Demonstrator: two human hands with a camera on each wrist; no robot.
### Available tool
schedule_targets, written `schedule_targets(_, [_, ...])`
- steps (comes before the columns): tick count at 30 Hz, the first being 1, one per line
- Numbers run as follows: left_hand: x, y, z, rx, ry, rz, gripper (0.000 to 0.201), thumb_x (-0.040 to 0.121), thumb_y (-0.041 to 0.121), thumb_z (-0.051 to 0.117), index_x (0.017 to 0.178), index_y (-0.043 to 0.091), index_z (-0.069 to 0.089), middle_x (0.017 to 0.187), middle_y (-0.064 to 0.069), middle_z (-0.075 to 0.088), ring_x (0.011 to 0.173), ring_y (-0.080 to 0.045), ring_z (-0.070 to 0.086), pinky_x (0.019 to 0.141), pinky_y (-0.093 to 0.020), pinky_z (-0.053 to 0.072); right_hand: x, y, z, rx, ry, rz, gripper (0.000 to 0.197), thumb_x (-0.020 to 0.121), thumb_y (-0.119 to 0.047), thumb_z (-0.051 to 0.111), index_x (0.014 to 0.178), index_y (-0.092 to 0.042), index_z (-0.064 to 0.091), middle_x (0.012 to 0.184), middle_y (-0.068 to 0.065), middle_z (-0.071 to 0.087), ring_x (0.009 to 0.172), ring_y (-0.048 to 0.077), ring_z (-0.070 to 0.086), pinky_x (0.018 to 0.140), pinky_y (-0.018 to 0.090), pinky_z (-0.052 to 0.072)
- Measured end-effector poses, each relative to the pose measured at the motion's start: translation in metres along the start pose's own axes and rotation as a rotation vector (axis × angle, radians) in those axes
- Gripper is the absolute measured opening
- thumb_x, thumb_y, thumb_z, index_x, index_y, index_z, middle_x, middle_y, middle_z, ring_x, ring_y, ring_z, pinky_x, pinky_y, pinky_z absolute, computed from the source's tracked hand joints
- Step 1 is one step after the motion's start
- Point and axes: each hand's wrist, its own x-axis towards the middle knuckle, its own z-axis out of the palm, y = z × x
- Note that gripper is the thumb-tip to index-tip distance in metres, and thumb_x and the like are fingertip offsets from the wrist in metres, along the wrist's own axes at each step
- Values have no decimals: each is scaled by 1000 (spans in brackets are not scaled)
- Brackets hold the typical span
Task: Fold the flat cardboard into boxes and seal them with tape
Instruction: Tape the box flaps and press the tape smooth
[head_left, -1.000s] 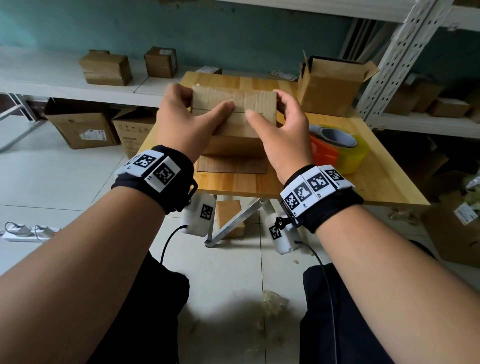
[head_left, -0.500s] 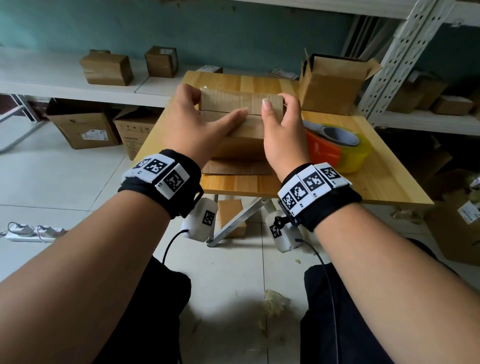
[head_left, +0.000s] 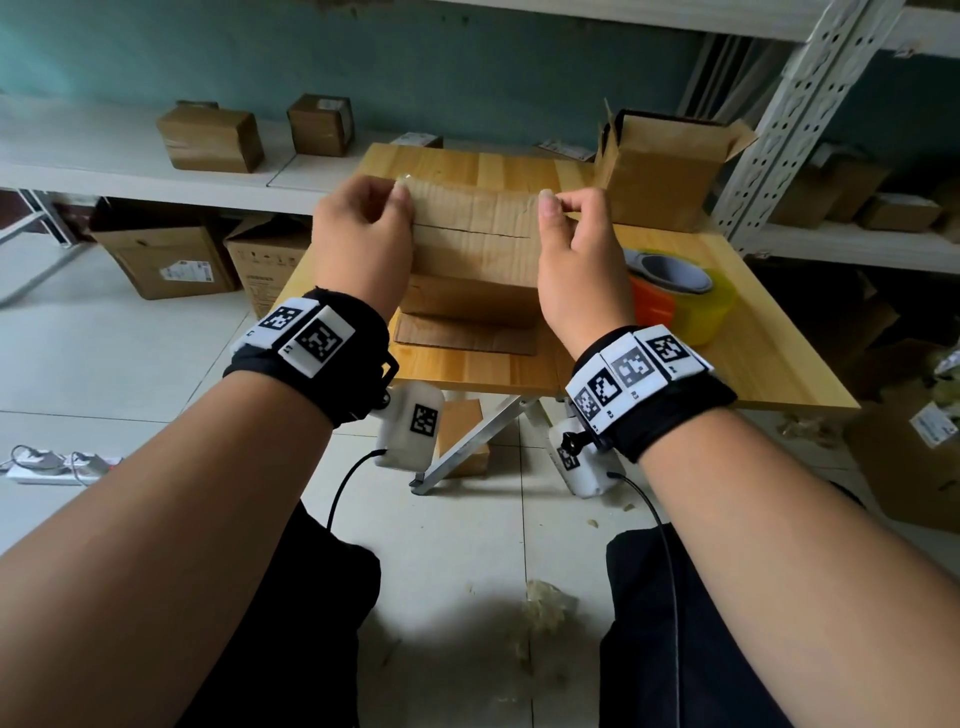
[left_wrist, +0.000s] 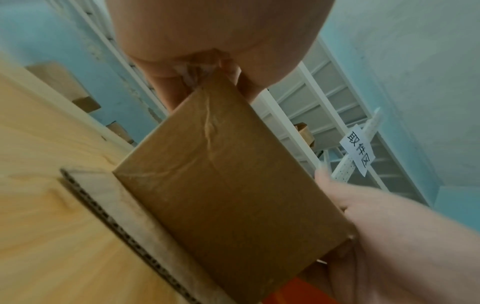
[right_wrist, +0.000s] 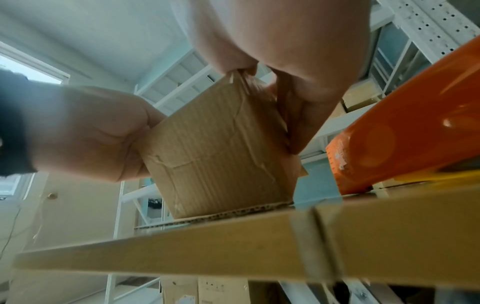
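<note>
Crowding box (head_left: 475, 244) at right: tape dispenser (head_left: 675, 296), open carton (head_left: 660, 171).

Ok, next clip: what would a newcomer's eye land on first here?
The small cardboard box at the middle of the wooden table, with the left hand and right hand pinching its top corners. Next, the orange-and-yellow tape dispenser just right of it, then the open carton at the table's far right corner.

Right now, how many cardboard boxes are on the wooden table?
2. One box at the front on a cardboard sheet, pinched by the left hand and right hand; an open box at the far right corner. Others could hide behind.
</note>
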Motion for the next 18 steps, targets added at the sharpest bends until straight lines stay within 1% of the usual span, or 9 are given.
schedule_targets(2, [-1,0,1,53,-30,-10,22,95,41,68,106,22,71,95,11,70,94,-9,69,91,-42,61,-4,-1,-1,-37,-67,16,51,103,-59,51,134,-18,44,87,-18,50,67,-4,52,52,11,36])
schedule_targets(5, [-2,-1,0,143,-31,-11,56,79,63,79,113,20,64,103,11,66,97,-6,65,88,-37,60,-4,-1,-3,-45,-107,5,61,95,-63,64,135,-22,41,97,-22,51,81,-4,51,65,11,42])
schedule_targets(7, [-4,-1,-2,204,-60,-16,77,67,75,83,117,22,60,105,13,62,98,-3,62,84,-30,56,1,0,-3,-28,-122,5,52,99,-59,61,131,-21,44,103,-11,60,88,6,60,75,28,54])
schedule_targets(8, [-4,-1,-3,226,-80,-10,80,65,78,83,117,23,59,106,14,61,99,-4,62,83,-29,55,3,-1,-3,-29,-124,8,47,102,-55,57,130,-20,45,103,-7,61,90,12,61,77,35,54])
schedule_targets(11, [-5,-1,-1,199,-80,11,53,82,66,77,109,22,62,103,13,63,100,-9,64,88,-37,58,8,-1,-4,-31,-75,21,34,110,-46,46,127,-17,49,93,-11,57,80,7,56,73,33,48])
schedule_targets(13, [-3,-1,0,140,-44,14,32,93,53,69,97,22,65,92,13,65,91,-8,64,87,-39,59,7,-1,-4,-37,-51,20,32,112,-43,41,125,-16,51,88,-13,55,75,4,53,69,33,47])
schedule_targets(14, [-2,-1,0,110,-22,9,27,98,48,65,90,23,64,85,12,64,82,-7,62,83,-39,59,7,-1,-4,-41,-50,18,33,112,-43,40,125,-16,52,87,-14,54,75,3,53,70,33,47])
schedule_targets(16, [-1,0,-1,98,0,2,30,104,44,58,81,24,59,76,10,58,71,-7,55,72,-37,54,6,-2,-5,-45,-62,20,38,111,-47,41,131,-17,52,89,-18,52,76,-2,51,72,30,48])
schedule_targets(18, [-2,0,1,122,-42,-6,34,102,53,59,93,21,61,85,7,61,78,-9,58,76,-38,54,2,-5,-7,-93,-97,30,55,106,-59,46,144,-20,47,94,-26,48,77,-3,50,68,22,46])
